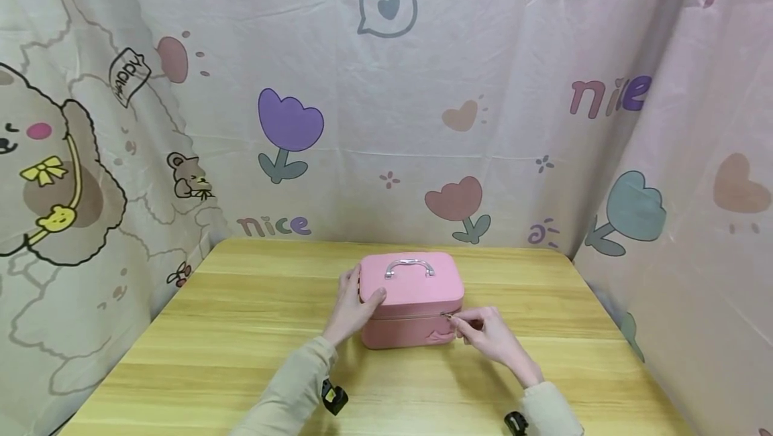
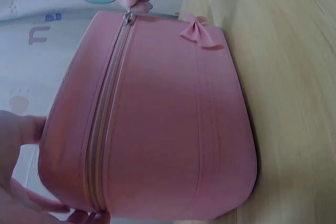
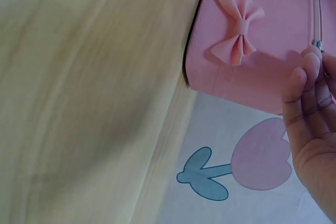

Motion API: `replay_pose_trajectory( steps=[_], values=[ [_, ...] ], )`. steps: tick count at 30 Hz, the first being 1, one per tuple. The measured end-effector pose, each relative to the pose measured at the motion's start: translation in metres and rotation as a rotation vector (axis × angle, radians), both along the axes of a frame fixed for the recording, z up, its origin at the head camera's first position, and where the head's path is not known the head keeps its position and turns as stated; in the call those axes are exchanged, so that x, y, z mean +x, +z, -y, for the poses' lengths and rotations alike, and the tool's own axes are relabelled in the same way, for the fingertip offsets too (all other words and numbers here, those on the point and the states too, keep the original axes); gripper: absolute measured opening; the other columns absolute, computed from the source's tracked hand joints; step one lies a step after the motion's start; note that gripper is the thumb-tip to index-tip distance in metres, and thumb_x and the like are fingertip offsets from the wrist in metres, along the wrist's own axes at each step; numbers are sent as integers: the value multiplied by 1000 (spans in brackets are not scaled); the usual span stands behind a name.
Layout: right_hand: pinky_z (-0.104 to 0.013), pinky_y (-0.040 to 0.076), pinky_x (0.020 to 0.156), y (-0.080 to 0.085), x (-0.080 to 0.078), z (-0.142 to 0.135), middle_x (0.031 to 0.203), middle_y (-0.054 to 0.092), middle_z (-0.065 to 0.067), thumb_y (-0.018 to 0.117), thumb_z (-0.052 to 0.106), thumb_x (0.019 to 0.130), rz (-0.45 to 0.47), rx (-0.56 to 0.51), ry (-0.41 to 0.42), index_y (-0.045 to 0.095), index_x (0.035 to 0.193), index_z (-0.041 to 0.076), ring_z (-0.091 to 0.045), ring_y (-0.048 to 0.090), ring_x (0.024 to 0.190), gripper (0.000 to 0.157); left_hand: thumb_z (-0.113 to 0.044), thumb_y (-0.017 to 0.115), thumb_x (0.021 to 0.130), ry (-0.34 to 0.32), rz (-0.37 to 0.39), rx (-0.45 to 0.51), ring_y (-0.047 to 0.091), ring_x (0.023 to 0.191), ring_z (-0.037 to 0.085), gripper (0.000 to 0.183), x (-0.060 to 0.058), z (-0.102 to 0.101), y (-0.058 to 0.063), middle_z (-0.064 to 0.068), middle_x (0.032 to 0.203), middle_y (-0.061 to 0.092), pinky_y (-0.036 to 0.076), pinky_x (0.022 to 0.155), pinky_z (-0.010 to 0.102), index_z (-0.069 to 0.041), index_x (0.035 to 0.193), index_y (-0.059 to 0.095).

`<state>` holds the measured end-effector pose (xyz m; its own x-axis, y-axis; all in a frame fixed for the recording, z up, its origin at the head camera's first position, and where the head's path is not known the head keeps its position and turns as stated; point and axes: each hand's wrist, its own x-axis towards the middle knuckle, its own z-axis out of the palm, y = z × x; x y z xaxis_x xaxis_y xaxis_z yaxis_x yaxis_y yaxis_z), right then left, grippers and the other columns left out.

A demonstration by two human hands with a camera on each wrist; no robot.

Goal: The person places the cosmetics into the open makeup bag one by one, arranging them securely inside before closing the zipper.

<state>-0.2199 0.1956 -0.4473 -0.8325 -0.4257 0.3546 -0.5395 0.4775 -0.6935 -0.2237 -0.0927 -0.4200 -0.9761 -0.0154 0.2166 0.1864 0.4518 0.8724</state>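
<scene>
A pink zippered cosmetic case stands upright on the wooden table, its lid down and a silver handle on top. My left hand grips the case's left end, thumb on the lid and fingers around the side. At the front right corner, my right hand pinches the zipper pull between thumb and fingers. The metal slider sits at that end of the zipper track, in the left wrist view. Below the track, a pink bow decorates the front. The pull itself is mostly covered by the fingertips.
The light wooden table extends around the case on every side. Behind it and at both sides hang printed curtains with tulips, hearts and bears. Black wrist bands show near the sleeves.
</scene>
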Motion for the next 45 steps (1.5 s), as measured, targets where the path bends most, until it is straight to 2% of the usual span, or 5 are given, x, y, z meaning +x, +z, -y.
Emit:
replay_pose_trajectory(
  steps=[3,11,27,35,45],
  values=[
    [-19,48,46,1,0,-1,64,65,0,63,12,97,51,-30,-2,77,90,2,4,51,54,19,-34,70,91,51,4,-38,37,142,51,89,2,-6,0,31,153,31,31,120,64,6,156,23],
    [-17,47,46,3,5,3,67,69,-12,64,12,97,96,-50,-7,77,97,-2,1,53,54,18,-39,78,84,102,20,-38,33,143,50,101,1,-13,-3,29,154,27,31,117,69,1,158,21],
    [-6,34,36,-5,14,27,52,62,-4,64,6,96,-158,-21,108,77,84,4,17,41,46,18,-35,73,90,89,-6,-11,40,137,48,86,-12,8,-3,32,147,36,34,119,62,9,152,31],
    [-8,35,40,-5,17,29,52,61,3,65,9,96,-188,32,64,76,81,9,18,40,46,19,-35,70,91,73,13,-10,42,137,47,80,-12,10,-2,30,146,40,34,119,60,6,151,36],
    [-11,43,38,-8,9,-1,58,64,-7,64,-1,93,-188,-22,90,76,83,8,14,47,50,18,-33,69,94,34,13,-13,43,138,46,76,-15,11,-3,31,147,42,34,120,60,6,151,36]
  ],
)
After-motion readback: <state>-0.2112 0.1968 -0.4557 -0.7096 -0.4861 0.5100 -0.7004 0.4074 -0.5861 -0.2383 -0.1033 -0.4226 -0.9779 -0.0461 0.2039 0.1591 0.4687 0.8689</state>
